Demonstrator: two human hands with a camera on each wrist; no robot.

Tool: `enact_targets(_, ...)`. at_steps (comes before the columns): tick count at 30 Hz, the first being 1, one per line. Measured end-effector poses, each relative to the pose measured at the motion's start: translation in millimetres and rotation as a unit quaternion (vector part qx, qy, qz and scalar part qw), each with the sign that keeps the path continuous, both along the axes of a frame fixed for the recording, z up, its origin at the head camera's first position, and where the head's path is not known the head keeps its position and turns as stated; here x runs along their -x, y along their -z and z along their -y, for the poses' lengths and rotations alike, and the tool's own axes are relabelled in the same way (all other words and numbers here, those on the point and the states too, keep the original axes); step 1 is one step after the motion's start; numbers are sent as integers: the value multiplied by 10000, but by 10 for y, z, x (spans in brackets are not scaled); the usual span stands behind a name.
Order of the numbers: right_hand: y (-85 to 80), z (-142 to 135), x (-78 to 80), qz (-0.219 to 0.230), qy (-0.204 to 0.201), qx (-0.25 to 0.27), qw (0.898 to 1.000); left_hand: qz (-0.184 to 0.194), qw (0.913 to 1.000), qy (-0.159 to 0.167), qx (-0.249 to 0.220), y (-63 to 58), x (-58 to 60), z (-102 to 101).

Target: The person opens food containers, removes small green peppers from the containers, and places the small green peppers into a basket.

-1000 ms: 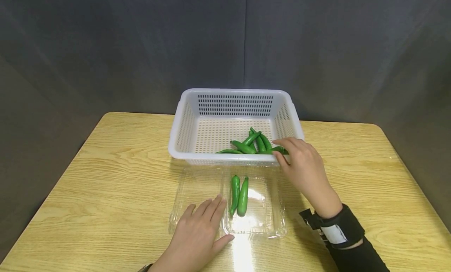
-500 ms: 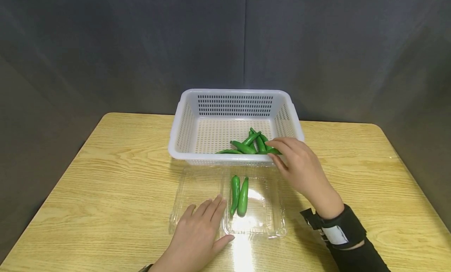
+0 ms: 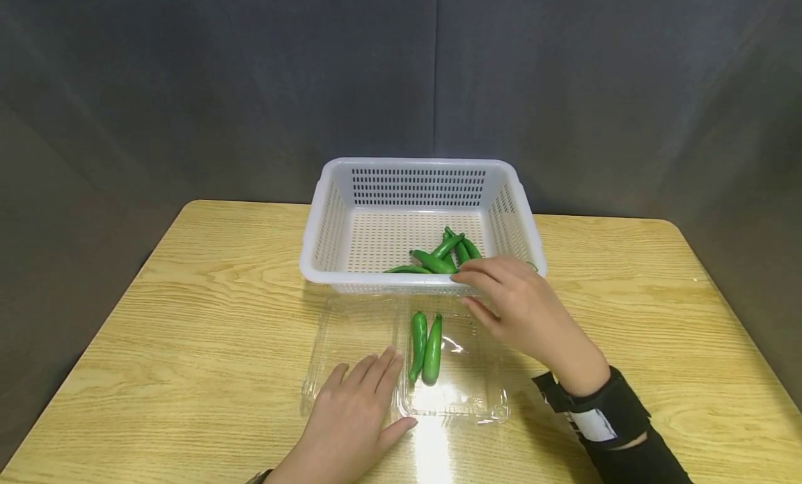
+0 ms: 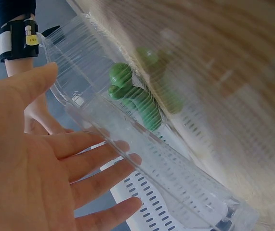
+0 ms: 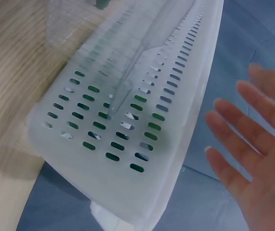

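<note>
A clear plastic clamshell box (image 3: pixel 473 400) lies unfolded on the table. Two long green peppers (image 3: pixel 431 352) lie side by side in its right half. My left hand (image 3: pixel 354 407) rests over the left half near the fold, its fingers stretched out against the plastic in the left wrist view. Behind the box, a white perforated basket (image 3: pixel 407 184) holds several green peppers (image 3: pixel 432 261). Over the basket's front rim hovers my right hand (image 3: pixel 520 303), thumb and fingertips apart and nothing seen between them. In the right wrist view its fingers are loosely spread beside the basket wall.
The wooden table (image 3: pixel 207 317) reaches out on both sides of the basket. A dark grey cloth (image 3: pixel 250 101) hangs behind the table's far edge. Near the basket's right front corner a thin green stem (image 3: pixel 532 266) shows past my right hand.
My right hand has moved left and toward me, from inside the basket's right front part to its front rim. The left hand, the box and its two peppers have stayed put.
</note>
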State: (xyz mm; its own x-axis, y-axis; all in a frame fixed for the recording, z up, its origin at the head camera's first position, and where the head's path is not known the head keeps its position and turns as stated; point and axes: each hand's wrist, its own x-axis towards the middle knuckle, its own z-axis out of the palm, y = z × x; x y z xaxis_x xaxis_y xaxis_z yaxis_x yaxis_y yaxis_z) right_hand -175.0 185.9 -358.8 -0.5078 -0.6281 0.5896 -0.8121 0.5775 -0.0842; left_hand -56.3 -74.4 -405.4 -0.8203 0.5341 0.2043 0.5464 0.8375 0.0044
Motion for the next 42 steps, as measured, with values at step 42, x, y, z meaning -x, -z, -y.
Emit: enact_targets(42,189,245,-194,1632,-363,-1368,9764,-56,10000,-55,33,-4,-12,4)
